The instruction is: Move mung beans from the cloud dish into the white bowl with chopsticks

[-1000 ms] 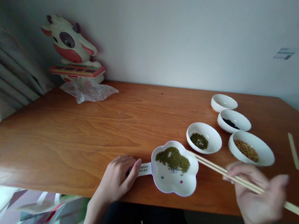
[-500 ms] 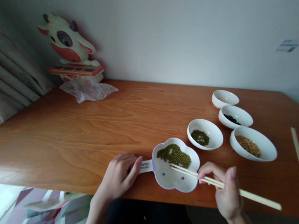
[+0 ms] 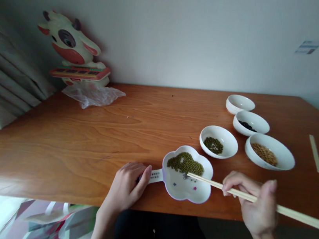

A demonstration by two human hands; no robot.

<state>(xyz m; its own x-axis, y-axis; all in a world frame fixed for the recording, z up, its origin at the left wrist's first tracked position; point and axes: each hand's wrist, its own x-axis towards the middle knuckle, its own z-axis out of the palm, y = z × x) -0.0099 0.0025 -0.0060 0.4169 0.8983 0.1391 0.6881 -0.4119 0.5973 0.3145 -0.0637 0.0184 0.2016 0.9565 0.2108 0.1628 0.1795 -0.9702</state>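
My left hand (image 3: 129, 183) is closed round the handle of a white flower-shaped dish (image 3: 179, 189) with a lilac rim, at the table's front edge. Green mung beans (image 3: 186, 163) lie in its far half. In my right hand (image 3: 254, 204) is a pair of wooden chopsticks (image 3: 297, 214), slanting left over the dish. Their tips are by the near edge of the beans, and I cannot make out a bean between them. Just behind the dish stands a white bowl (image 3: 230, 150) with more mung beans (image 3: 213, 145).
To the right are a bowl (image 3: 286, 157) of tan beans, a bowl (image 3: 259, 123) with black contents, and another white bowl (image 3: 240, 101). A paper strip (image 3: 316, 155) lies farther right. At back left, a cow toy (image 3: 74, 48) with a keyboard stands by a plastic bag (image 3: 91, 94).
My right hand has moved to the right and drawn back along with the chopsticks, whose tips shifted slightly right and up in the dish. My left hand keeps its hold on the handle.
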